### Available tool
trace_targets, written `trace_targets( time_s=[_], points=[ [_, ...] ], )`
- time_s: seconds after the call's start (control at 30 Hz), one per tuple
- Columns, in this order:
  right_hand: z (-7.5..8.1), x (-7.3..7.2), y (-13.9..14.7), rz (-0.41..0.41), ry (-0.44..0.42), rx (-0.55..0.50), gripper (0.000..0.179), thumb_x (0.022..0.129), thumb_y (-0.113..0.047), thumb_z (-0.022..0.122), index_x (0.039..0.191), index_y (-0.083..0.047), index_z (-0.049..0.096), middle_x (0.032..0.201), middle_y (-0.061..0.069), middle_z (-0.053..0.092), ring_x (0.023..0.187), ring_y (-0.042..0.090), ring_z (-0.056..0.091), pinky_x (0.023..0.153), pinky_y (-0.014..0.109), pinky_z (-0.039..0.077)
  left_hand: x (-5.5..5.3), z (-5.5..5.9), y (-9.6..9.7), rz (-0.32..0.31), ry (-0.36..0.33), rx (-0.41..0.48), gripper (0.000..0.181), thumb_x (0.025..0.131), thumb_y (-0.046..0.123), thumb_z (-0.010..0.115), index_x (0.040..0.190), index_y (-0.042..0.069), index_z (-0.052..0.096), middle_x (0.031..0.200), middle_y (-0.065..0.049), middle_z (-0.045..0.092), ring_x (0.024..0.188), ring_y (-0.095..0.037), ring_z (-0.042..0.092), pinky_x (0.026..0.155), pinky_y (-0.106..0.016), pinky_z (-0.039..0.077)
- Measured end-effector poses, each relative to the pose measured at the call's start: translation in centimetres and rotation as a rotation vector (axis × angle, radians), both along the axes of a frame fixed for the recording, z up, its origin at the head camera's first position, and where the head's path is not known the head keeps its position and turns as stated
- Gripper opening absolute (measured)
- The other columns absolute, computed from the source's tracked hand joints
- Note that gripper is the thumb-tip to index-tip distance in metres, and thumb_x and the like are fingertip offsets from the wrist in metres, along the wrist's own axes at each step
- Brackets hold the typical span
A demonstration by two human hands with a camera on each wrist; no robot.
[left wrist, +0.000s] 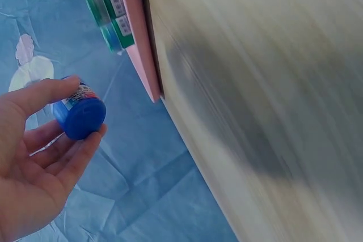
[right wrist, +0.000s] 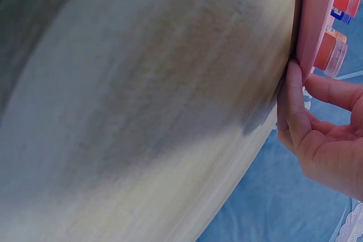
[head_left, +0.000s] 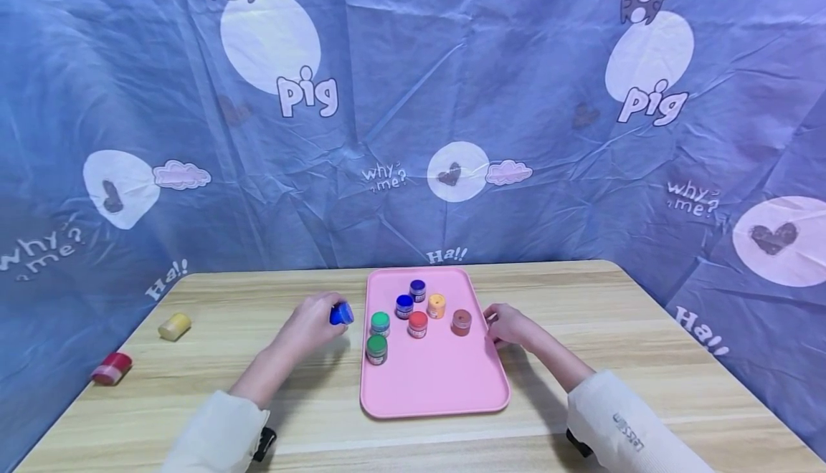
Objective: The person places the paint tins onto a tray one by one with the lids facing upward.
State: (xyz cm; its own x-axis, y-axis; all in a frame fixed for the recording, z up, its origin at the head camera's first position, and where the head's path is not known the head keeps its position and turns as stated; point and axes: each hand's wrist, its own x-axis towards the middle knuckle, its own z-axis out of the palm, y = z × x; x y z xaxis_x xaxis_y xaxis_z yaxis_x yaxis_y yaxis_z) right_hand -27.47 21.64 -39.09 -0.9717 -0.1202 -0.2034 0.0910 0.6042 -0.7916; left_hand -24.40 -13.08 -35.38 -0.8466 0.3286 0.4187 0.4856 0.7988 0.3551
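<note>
My left hand [head_left: 314,321] grips a small blue paint jar [left wrist: 84,118] between thumb and fingers, above the table just left of the pink tray [head_left: 439,390]. In the left wrist view the jar is tilted, its blue end facing the camera and a printed label on its side. At the tray's right edge, my right hand [head_left: 508,324] pinches the rim, with the thumb on the upper side and fingers [right wrist: 295,97] against the outside and underneath. Nearest to that hand inside the tray stands a brown jar [head_left: 461,322].
Upright in the tray are two dark blue jars [head_left: 404,306], a yellow-orange jar [head_left: 437,306], a red jar [head_left: 417,325] and two green jars [head_left: 377,350]. A yellow jar [head_left: 175,326] and a red one [head_left: 112,369] lie on their sides at the table's left. A blue printed cloth [head_left: 400,222] hangs behind.
</note>
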Motion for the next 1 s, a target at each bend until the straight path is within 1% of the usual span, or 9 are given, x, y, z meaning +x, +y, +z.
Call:
trace_targets(
  time_s=[0.07, 0.17, 0.3, 0.37, 0.47, 0.6, 0.83, 1.0],
  points=[
    [0.8, 0.7, -0.4, -0.008, 0.001, 0.0, 0.04, 0.068, 0.018, 0.049, 0.108, 0.018, 0.044, 0.092, 0.023, 0.054, 0.07, 0.027, 0.06, 0.062, 0.037, 0.054, 0.1, 0.1, 0.4, 0.002, -0.008, 0.001, 0.031, 0.069, 0.003, 0.074, 0.097, -0.004, 0.063, 0.091, -0.014, 0.061, 0.085, -0.028, 0.059, 0.074, -0.039, 0.052],
    [1.3, 1.2, -0.6, -0.003, 0.012, -0.003, 0.039, 0.069, 0.017, 0.047, 0.108, 0.019, 0.044, 0.091, 0.023, 0.054, 0.069, 0.023, 0.059, 0.062, 0.036, 0.054, 0.2, 0.2, 1.1, 0.004, -0.015, 0.019, 0.029, 0.069, 0.004, 0.074, 0.096, -0.001, 0.063, 0.09, -0.012, 0.061, 0.084, -0.026, 0.059, 0.072, -0.037, 0.052],
    [1.2, 1.2, -0.4, -0.006, 0.008, -0.015, 0.041, 0.067, 0.018, 0.047, 0.107, 0.018, 0.045, 0.089, 0.021, 0.053, 0.067, 0.021, 0.058, 0.061, 0.035, 0.055, 0.2, 0.3, 2.1, -0.003, -0.005, 0.045, 0.026, 0.069, 0.006, 0.076, 0.091, 0.002, 0.064, 0.088, -0.009, 0.062, 0.083, -0.024, 0.057, 0.073, -0.036, 0.051],
    [1.1, 1.1, -0.4, -0.004, 0.008, -0.017, 0.041, 0.066, 0.018, 0.047, 0.107, 0.018, 0.045, 0.089, 0.021, 0.053, 0.066, 0.021, 0.058, 0.06, 0.035, 0.055, 0.2, 0.2, 2.6, -0.006, -0.019, 0.061, 0.026, 0.068, 0.007, 0.077, 0.091, 0.003, 0.065, 0.089, -0.008, 0.062, 0.085, -0.024, 0.056, 0.075, -0.037, 0.05],
    [1.1, 1.2, -0.5, -0.008, 0.003, -0.018, 0.041, 0.066, 0.018, 0.048, 0.107, 0.018, 0.045, 0.089, 0.021, 0.054, 0.065, 0.021, 0.058, 0.06, 0.035, 0.054, 0.3, 0.2, 3.3, -0.005, -0.065, 0.072, 0.029, 0.069, 0.01, 0.078, 0.094, 0.003, 0.065, 0.092, -0.009, 0.062, 0.089, -0.025, 0.056, 0.077, -0.037, 0.05],
    [1.1, 1.1, -0.5, -0.006, -0.003, -0.01, 0.041, 0.067, 0.018, 0.049, 0.107, 0.017, 0.045, 0.089, 0.02, 0.054, 0.066, 0.022, 0.058, 0.061, 0.035, 0.054, 0.5, 0.2, 4.2, -0.016, -0.12, 0.081, 0.03, 0.071, 0.014, 0.077, 0.096, 0.005, 0.064, 0.094, -0.009, 0.062, 0.09, -0.025, 0.057, 0.076, -0.037, 0.051],
    [1.0, 1.0, -0.5, -0.008, 0.004, -0.01, 0.04, 0.067, 0.019, 0.048, 0.107, 0.018, 0.045, 0.088, 0.021, 0.053, 0.064, 0.02, 0.057, 0.059, 0.033, 0.054, 0.6, 0.3, 5.6, -0.048, -0.112, 0.101, 0.03, 0.069, 0.013, 0.079, 0.094, 0.005, 0.064, 0.09, -0.007, 0.062, 0.087, -0.023, 0.055, 0.074, -0.034, 0.051],
    [1.1, 1.1, -0.5, 0.0, 0.004, -0.011, 0.04, 0.068, 0.019, 0.049, 0.107, 0.018, 0.044, 0.089, 0.021, 0.053, 0.065, 0.02, 0.057, 0.059, 0.033, 0.054, 0.5, 0.2, 6.6, -0.071, -0.161, 0.095, 0.034, 0.071, 0.013, 0.078, 0.1, 0.003, 0.064, 0.095, -0.009, 0.061, 0.089, -0.023, 0.057, 0.077, -0.037, 0.05]
  ],
)
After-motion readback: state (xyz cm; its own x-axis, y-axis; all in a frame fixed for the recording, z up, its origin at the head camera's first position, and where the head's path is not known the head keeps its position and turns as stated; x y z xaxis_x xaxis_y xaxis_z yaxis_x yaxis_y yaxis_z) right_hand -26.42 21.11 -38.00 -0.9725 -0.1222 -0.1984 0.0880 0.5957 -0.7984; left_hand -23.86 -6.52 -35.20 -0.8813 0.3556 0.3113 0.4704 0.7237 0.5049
